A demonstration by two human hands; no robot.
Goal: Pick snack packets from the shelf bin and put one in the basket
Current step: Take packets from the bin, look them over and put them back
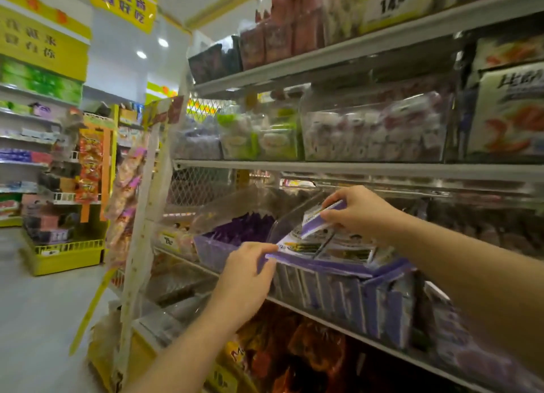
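A clear shelf bin point(347, 289) on the middle shelf is packed with purple-and-white snack packets. My right hand point(357, 210) pinches the top edge of one purple-edged packet point(316, 222), lifted and tilted above the bin. My left hand point(250, 272) grips the left corner of another flat purple packet point(306, 250) lying across the top of the bin. No basket is in view.
A second bin of darker purple packets point(235, 236) stands just to the left. Shelves above hold clear bins of pale packets point(374, 130); orange bags point(309, 351) fill the shelf below. An aisle floor point(38, 304) and a yellow display rack point(64, 254) lie to the left.
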